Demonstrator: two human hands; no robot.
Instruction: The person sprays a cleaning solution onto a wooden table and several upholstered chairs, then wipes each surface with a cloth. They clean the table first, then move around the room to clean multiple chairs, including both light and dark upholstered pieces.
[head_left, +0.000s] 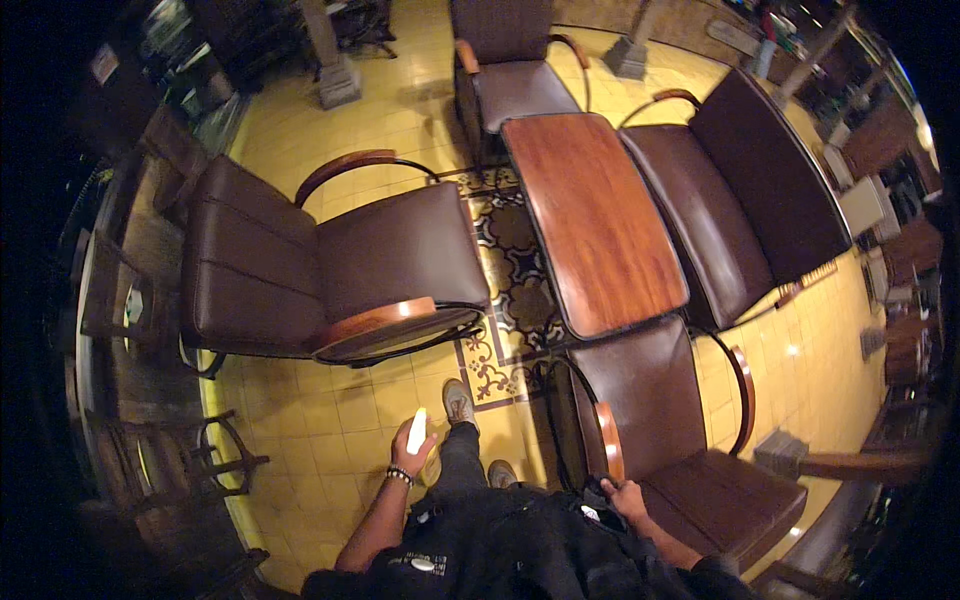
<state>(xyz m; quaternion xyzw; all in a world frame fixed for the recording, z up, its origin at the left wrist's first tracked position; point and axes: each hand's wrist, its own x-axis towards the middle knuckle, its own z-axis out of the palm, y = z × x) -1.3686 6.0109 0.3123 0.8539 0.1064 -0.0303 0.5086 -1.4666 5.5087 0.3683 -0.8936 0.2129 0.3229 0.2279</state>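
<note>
My left hand (pixel 411 455), with beaded bracelets on its wrist, is closed around a bright white, narrow slab (pixel 417 432); its glare hides the details, and it may be a lit phone. The floor and my shoe (pixel 458 402) lie below and beside it. At my right side, my right hand (pixel 626 502) has its fingers curled in against something dark that I cannot make out, beside my black clothing. Nearest to this hand is the wooden armrest (pixel 609 443) of a brown padded armchair (pixel 650 400).
A long wooden table (pixel 600 220) stands ahead, right of centre. Around it are a brown armchair (pixel 400 245) at left, another armchair (pixel 525 92) at the far end and a two-seat sofa (pixel 700 200) at right. Stone-footed posts (pixel 338 82) rise from the yellow tiled floor (pixel 400 115).
</note>
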